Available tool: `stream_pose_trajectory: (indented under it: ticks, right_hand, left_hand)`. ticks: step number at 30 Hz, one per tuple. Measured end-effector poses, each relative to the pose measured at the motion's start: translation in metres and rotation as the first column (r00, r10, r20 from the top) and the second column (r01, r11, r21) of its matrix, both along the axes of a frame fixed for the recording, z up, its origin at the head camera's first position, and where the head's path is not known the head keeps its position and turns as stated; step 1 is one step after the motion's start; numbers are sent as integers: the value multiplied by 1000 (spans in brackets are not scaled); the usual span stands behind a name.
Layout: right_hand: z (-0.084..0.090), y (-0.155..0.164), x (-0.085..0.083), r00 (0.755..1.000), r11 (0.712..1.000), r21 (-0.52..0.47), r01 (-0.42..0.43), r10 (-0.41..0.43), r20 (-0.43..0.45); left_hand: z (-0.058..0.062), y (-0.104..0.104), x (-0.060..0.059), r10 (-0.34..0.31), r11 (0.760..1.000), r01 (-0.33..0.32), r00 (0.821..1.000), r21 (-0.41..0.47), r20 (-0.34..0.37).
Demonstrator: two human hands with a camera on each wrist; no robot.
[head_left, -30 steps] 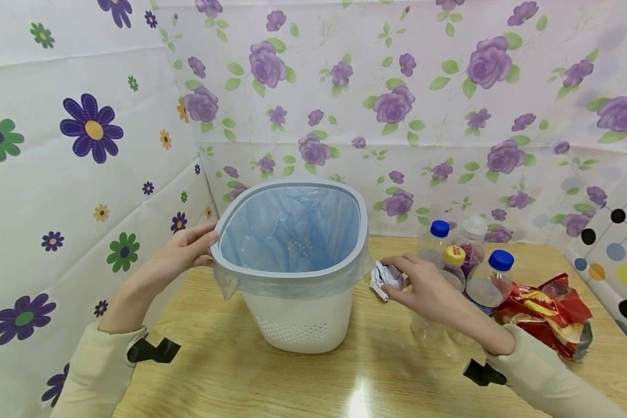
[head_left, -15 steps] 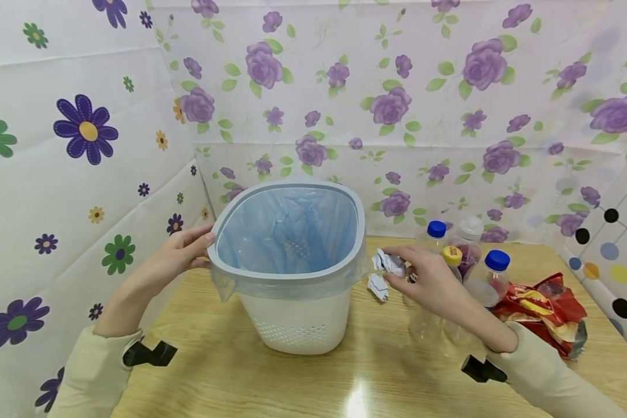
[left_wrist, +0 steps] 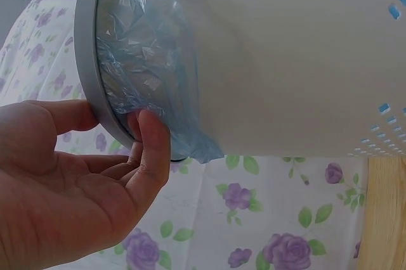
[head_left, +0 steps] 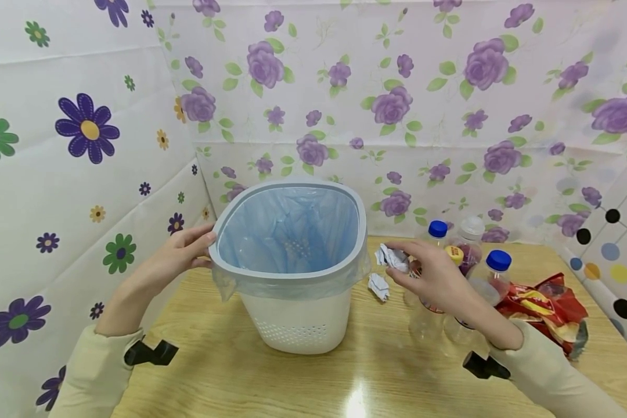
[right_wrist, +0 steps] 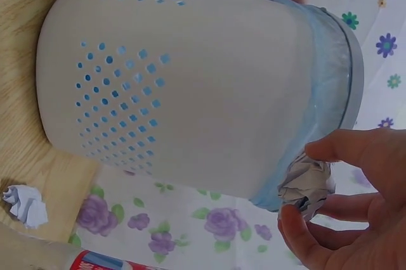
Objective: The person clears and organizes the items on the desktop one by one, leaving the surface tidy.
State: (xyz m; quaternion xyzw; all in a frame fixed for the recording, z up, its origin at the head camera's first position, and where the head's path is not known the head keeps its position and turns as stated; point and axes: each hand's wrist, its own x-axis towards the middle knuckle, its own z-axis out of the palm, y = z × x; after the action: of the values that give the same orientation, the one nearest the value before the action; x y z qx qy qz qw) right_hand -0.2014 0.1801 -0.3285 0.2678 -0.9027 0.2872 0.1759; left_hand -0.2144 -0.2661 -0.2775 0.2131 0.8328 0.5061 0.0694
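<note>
A white trash can (head_left: 298, 322) with a grey rim and a blue plastic liner (head_left: 292, 232) stands upright on the table. My left hand (head_left: 188, 249) grips the rim at its left side; the left wrist view shows thumb and fingers (left_wrist: 152, 149) pinching the rim and liner edge. My right hand (head_left: 428, 270) holds a crumpled ball of white paper (right_wrist: 307, 184) between thumb and fingers, raised beside the can's right side. A second crumpled paper (head_left: 378, 287) lies on the table below it, right of the can.
Several clear plastic bottles, one with a blue cap (head_left: 498, 260), stand behind and right of my right hand. A torn red snack bag (head_left: 548, 313) lies farther right on the wooden table (head_left: 230, 377). Flower-printed sheets (head_left: 319, 87) hang at the back and left.
My right hand has lifted one crumpled paper off the table, uncovering the second one beneath. My left hand stays at the rim.
</note>
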Motion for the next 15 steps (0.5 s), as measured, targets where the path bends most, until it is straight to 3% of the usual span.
stream_pose_trajectory:
  ticks: [15]
  right_hand:
    - [12, -3, -1, 1000, 999, -44, -28, 27, -14]
  left_hand:
    - [-1, 0, 0, -10, 1000, 10, 1000, 14, 7]
